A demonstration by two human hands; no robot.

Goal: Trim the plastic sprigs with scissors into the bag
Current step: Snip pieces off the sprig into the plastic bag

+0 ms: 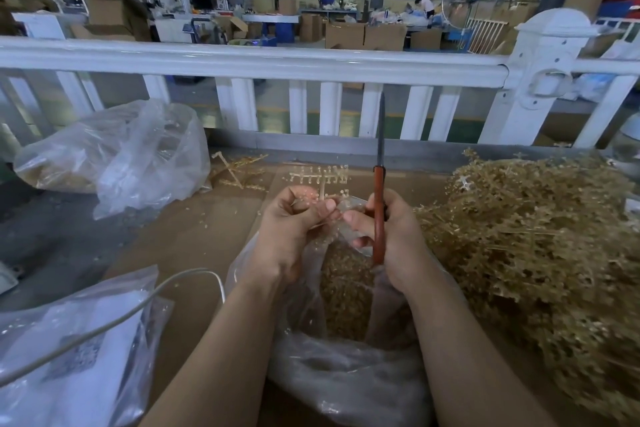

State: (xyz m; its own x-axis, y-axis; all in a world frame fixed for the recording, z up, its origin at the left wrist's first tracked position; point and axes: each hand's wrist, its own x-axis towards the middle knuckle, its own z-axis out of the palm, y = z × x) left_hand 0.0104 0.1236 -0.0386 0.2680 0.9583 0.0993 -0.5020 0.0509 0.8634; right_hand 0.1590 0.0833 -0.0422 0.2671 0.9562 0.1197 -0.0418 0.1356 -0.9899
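I note left hand [294,218] pinching sprig [323,180] over open bag [346,374]; right hand [388,236] gripping scissors [380,211] upright, so trimmings fall inside.

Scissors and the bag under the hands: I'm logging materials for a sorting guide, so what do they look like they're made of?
Scissors: dark, dull blades, probably metal; the red-brown handle in the right hand looks smooth, plastic or coated.
Bag: thin clear plastic film, glossy and wrinkled; tan trimmings show through.
Sprig held by the left hand: pale tan, seemingly moulded plastic.

scissors [379,218] red-brown handles | sprigs [540,236] tan-gold | fence [277,62] white | bag [346,374] seemingly clear
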